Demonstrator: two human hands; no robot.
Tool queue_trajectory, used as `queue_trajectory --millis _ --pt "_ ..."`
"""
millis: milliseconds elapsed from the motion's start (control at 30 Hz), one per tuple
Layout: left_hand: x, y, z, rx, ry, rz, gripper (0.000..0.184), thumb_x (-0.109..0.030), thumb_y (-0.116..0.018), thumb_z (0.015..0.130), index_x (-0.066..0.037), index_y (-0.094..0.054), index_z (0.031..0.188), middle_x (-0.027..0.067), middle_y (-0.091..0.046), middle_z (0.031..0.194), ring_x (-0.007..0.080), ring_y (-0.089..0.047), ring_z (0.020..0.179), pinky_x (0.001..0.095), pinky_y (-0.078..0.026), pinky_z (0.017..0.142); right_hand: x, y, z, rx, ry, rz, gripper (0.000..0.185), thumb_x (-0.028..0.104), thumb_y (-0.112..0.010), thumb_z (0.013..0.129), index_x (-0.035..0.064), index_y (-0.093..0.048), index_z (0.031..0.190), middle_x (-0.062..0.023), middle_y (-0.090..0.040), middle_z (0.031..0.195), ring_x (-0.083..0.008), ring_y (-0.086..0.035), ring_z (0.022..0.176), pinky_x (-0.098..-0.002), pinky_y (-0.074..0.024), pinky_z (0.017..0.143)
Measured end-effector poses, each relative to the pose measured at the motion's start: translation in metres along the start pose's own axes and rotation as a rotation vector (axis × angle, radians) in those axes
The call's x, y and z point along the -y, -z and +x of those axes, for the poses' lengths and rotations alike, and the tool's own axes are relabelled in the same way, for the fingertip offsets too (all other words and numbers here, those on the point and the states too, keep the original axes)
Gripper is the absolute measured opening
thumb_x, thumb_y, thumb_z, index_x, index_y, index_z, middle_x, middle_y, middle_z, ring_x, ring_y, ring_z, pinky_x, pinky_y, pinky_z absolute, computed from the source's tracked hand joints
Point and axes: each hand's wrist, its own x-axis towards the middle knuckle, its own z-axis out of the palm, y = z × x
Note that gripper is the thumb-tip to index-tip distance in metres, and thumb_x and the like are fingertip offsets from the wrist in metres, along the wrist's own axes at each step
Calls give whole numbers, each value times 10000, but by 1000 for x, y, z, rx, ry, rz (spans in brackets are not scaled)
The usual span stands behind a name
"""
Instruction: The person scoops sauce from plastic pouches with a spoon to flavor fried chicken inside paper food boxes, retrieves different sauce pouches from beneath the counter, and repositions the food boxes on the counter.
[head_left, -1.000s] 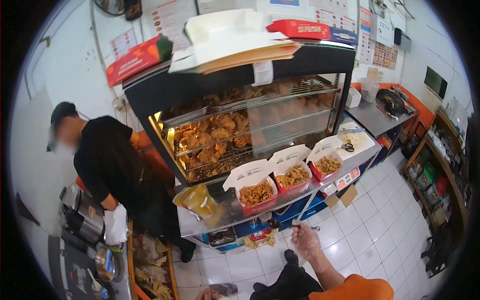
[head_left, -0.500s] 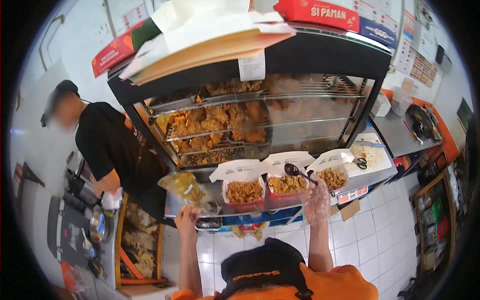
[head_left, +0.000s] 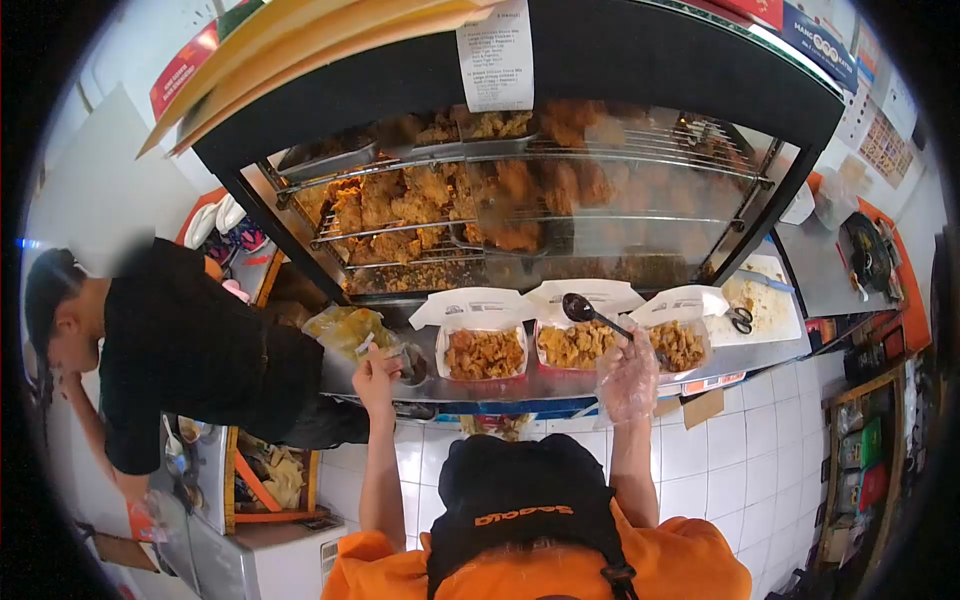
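My right hand [head_left: 628, 385], in a clear plastic glove, grips a black spoon [head_left: 579, 308] whose bowl is over the middle box. My left hand [head_left: 376, 380] is bare, its fingers pinched on the edge of a plastic bag [head_left: 350, 330] with yellow contents, at the counter's left. Three open boxes of fried chicken pieces stand in a row on the steel counter: the left box [head_left: 484, 354], the middle box [head_left: 572, 344] and the right box [head_left: 677, 345]. My gloved fingers partly cover the gap between the middle and right boxes.
Behind the boxes stands a heated display case [head_left: 520, 215] full of fried chicken. A cutting board [head_left: 765, 310] with scissors [head_left: 740, 319] and a knife lies at right. A co-worker in black [head_left: 190, 350] bends at left. Another person's forearm [head_left: 125, 550] shows at lower left.
Both hands have come up to the counter; the left has taken hold of the bag. The spoon has moved over the middle box. The view has moved closer, and the co-worker has bent down.
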Motion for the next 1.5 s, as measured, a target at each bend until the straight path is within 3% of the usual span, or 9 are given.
queue_trajectory --millis 100,133,233,367,500,633,833,1033,1500 --pt "-2 6 -7 -51 -209 336 372 -353 -604 983 4 -649 888 35 -642 682 115 -584 618 262 -480 618 1 -7 1 22 -64 80 143 242 -572 997 107 -606 1032 24 -613 762 -83 -586 636 -203 -518 578" --pt "-6 9 -12 -97 -177 444 447 -430 -653 939 16 -625 921 46 -621 732 130 -552 655 278 -465 641 0 -10 4 26 -62 99 142 241 -570 997 107 -607 1026 22 -616 758 -84 -585 628 -202 -519 574" --pt "-18 9 -32 -304 -280 570 532 -346 -778 851 51 -553 1125 111 -620 871 171 -588 763 321 -505 752 -4 -21 3 4 -98 179 147 237 -550 1006 106 -614 1016 17 -625 761 -86 -585 615 -207 -526 562" --pt "4 10 -29 -288 -393 390 793 -244 -851 774 31 -374 1346 159 -516 1167 225 -555 1017 354 -506 849 -10 -20 4 45 -136 176 151 233 -526 1015 109 -613 1024 17 -623 766 -90 -588 623 -226 -517 558" --pt "15 4 -24 -213 -386 225 840 -210 -840 786 -4 -324 1417 178 -471 1296 245 -529 1112 367 -505 871 -16 -17 -4 38 -167 181 181 248 -491 1032 104 -601 1034 20 -615 769 -82 -573 617 -219 -498 547" --pt "8 2 -25 -200 -335 279 747 -201 -787 844 -29 -355 1429 168 -492 1319 241 -526 1127 346 -497 851 -14 -15 -16 50 -169 134 182 255 -481 1037 100 -577 1051 23 -599 774 -80 -567 610 -219 -493 542" --pt "25 20 -4 -80 -378 264 478 -203 -712 916 -13 -477 1286 90 -598 1097 160 -550 969 302 -465 823 -19 -13 -26 14 -181 95 178 265 -506 1027 101 -565 1064 23 -583 775 -84 -546 611 -218 -475 539" --pt "37 29 -4 -60 -431 315 372 -186 -702 924 -13 -536 1207 36 -573 962 121 -539 880 282 -454 803 -16 -11 -26 39 -177 124 169 262 -522 1019 110 -571 1071 28 -575 776 -91 -537 621 -229 -471 549" --pt "25 29 -15 75 -416 270 299 -183 -690 935 -5 -648 1172 52 -632 1096 99 -574 918 233 -458 799 -32 -12 -41 87 -191 142 183 254 -505 1027 101 -564 1108 29 -553 783 -84 -503 637 -218 -442 566"
